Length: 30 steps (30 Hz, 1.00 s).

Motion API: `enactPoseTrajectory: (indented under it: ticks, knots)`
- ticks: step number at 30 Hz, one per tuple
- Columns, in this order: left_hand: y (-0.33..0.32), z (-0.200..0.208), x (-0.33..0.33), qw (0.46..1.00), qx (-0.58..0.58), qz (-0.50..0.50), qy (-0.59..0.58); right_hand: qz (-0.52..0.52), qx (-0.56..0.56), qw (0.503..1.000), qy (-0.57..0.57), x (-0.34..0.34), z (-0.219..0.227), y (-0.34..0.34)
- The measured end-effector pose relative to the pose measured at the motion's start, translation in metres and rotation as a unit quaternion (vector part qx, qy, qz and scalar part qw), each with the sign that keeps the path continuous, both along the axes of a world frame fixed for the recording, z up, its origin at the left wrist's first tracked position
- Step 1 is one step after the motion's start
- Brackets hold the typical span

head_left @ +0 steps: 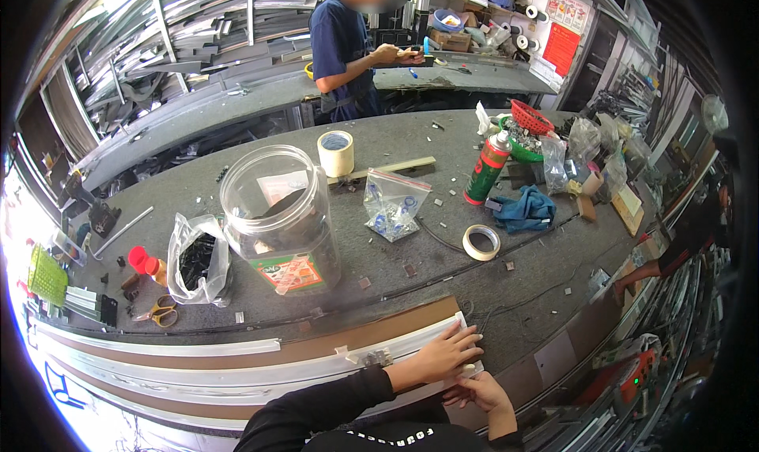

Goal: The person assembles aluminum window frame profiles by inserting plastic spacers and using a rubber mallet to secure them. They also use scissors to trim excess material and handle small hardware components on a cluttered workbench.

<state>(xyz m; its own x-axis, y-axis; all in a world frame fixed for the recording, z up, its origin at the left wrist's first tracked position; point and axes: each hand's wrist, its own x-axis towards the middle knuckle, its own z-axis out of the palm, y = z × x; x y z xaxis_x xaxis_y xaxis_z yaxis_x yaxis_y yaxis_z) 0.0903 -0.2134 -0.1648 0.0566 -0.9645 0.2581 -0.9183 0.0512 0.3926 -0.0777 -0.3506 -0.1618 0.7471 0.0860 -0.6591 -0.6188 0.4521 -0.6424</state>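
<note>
Long white profile strips lie side by side along the near edge of the workbench, with brown board between them. My left hand rests over their right end, fingers stretched out flat. Just below it, my right hand is closed at the corner of the strips, thumb above and fingers curled beneath. A small pale piece shows between the hands; what exactly the right fingers grip cannot be made out. To the left of my left hand, a little clear bag of small parts sits on the strips.
On the grey workbench stand a big clear jar, a bag of black parts, tape rolls, a zip bag, a spray can, a blue cloth and scissors. A co-worker stands across.
</note>
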Motion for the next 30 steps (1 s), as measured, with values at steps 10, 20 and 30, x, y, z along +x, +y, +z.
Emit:
enactPoseTrajectory:
  ticks: [10,20,30]
  knots:
    - [-0.0011,-0.0027,-0.0004,1.000,0.007,-0.005,0.006,0.006,-0.003,1.000,0.009,0.0004,-0.0017,-0.0004]
    - [-0.0011,-0.0002,0.0010,0.999,0.019,-0.006,-0.028,0.000,-0.009,1.000,0.009,-0.0001,-0.0028,0.0004]
    - [-0.0009,-0.0001,0.0003,1.000,0.017,-0.011,-0.007,-0.006,-0.007,1.000,0.017,0.0005,0.0022,0.0030]
